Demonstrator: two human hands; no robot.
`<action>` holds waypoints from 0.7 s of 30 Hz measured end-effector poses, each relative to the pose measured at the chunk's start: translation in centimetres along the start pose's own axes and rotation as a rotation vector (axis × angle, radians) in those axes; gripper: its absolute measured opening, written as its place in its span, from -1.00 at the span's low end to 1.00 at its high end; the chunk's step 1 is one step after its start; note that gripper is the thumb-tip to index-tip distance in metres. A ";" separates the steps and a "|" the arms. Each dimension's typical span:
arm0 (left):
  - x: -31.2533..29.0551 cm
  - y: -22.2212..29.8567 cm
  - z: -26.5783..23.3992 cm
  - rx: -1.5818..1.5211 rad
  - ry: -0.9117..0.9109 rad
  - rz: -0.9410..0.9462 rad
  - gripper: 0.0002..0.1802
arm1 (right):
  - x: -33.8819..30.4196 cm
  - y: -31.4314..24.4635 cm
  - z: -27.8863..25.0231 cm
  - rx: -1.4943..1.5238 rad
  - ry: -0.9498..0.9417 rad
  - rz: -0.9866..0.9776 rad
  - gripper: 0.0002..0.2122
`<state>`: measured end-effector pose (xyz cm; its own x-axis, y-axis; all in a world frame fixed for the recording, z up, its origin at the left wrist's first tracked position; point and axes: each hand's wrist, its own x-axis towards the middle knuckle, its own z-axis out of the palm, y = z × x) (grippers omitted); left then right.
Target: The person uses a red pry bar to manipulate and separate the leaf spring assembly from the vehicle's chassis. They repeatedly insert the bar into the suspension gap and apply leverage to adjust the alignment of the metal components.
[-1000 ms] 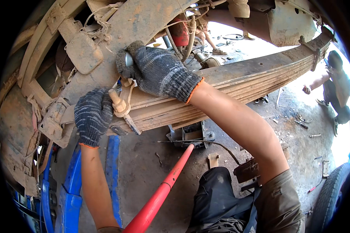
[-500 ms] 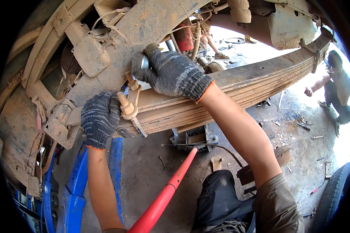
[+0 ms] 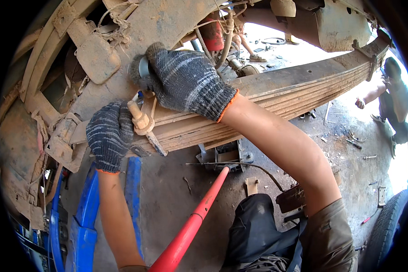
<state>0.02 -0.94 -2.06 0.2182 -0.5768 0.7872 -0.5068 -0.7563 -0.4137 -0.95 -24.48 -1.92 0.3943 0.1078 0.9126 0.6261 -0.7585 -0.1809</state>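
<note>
My right hand (image 3: 186,79), in a dark grey knit glove with an orange cuff, is wrapped round a silver-ringed metal tool (image 3: 143,67). Most of that tool is hidden by the fingers, just above a U-bolt. A threaded end with a nut (image 3: 139,119) stands up from the clamp plate on the rusty leaf spring (image 3: 267,95); the bolt's other end is covered by my right hand. My left hand (image 3: 108,133), gloved alike, is closed beside this nut at the spring's near end. What lies within its curled fingers cannot be seen.
Below the spring, a red pole (image 3: 195,222) slants up to a dark metal jack (image 3: 229,156). Blue stands (image 3: 87,204) are at lower left. A tyre (image 3: 389,226) and scattered tools lie at right. Another person (image 3: 394,99) is at the right edge; further legs (image 3: 247,45) show behind.
My right hand has moved left and slightly down with the silver tool, now covering the far bolt end. The view has shifted a little, and my left hand stays beside the nut.
</note>
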 end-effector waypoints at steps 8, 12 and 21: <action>-0.1 0.2 -0.1 0.000 -0.045 -0.032 -0.79 | 0.0 1.2 0.6 0.062 0.105 0.118 -0.61; 0.2 0.2 -0.1 0.036 -0.039 -0.032 -0.80 | -0.1 1.7 0.1 0.122 0.014 0.163 -0.56; 0.1 0.1 -0.1 -0.017 -0.010 -0.027 -0.79 | -0.5 1.0 -0.3 0.131 -0.348 0.171 -0.46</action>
<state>-0.11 -1.07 -2.01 0.2403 -0.5595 0.7932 -0.5148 -0.7662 -0.3845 -0.70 -25.47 -2.41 0.6900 0.2152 0.6911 0.6033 -0.6985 -0.3848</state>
